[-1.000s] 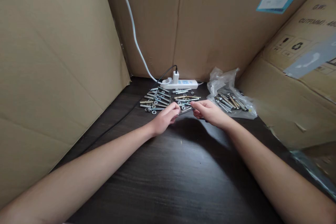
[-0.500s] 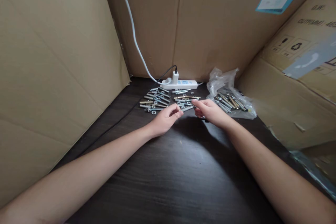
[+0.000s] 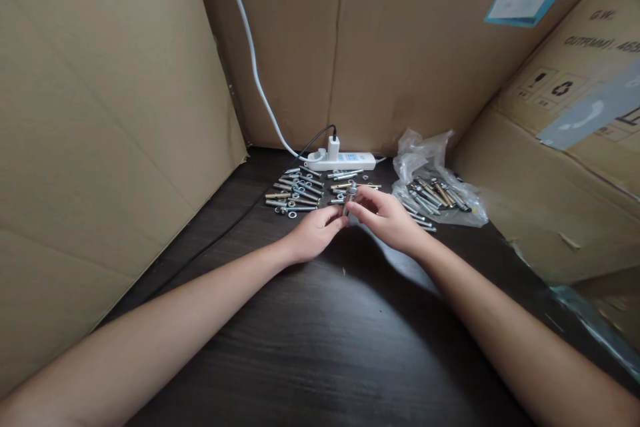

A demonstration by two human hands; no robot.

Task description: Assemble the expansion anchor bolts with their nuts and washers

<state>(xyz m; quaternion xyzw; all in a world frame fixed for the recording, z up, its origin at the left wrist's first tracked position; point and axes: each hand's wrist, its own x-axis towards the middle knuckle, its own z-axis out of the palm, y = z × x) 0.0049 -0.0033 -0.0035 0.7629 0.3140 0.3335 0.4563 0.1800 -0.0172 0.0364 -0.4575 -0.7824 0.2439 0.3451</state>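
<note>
A silvery expansion bolt (image 3: 351, 193) stands nearly upright between my hands, with a nut and washer visible near its top. My left hand (image 3: 313, 235) pinches its lower end between thumb and fingers. My right hand (image 3: 385, 219) has its thumb and fingertips closed on the bolt's upper part, which they partly cover. Just beyond my left hand lies a group of bolts (image 3: 306, 199) with loose washers and nuts. A second group of bolts (image 3: 345, 175) lies behind the held bolt, partly hidden by my right hand.
A clear plastic bag (image 3: 425, 155) with more bolts lies at the back right. A white power strip (image 3: 345, 162) with a plugged-in charger (image 3: 333, 147) stands behind the bolts. A black cable (image 3: 220, 238) crosses the dark table (image 3: 320, 347). Cardboard boxes (image 3: 400, 67) wall in three sides.
The bolt has turned from lying nearly level to nearly upright. My right hand has moved left, closer to my left hand, uncovering some bolts beside the bag.
</note>
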